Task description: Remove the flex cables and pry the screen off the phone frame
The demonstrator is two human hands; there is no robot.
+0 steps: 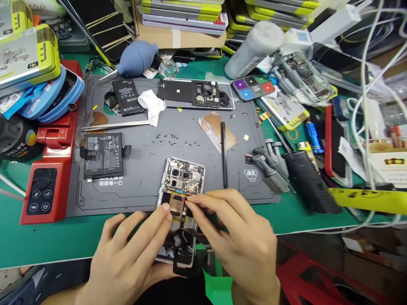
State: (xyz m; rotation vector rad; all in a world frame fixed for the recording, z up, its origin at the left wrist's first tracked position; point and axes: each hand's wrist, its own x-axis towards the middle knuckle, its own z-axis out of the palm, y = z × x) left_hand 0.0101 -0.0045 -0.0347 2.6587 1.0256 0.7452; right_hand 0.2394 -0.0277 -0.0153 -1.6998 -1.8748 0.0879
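Observation:
An opened smartphone (193,173) lies tilted in front of me, its back off, with camera modules and circuit board bare at the top. My left hand (127,250) holds it from the left; two fingertips press near the copper-coloured sheet in its middle, and part of the hand is beneath the lower end. Over the right side of the phone, my right hand (235,233) pinches with thumb and index finger at the top of a thin dark flex cable (183,217). The fingertips hide the exact grip. Dark film hangs over the phone's lower half.
On the grey mat (140,186) lie a battery (103,156), tweezers (117,125), a black stick (224,154) and a phone back-cover assembly (193,94). A red device (47,186) stands left; screwdrivers (270,169) lie right. A blue air blower (136,58) sits behind.

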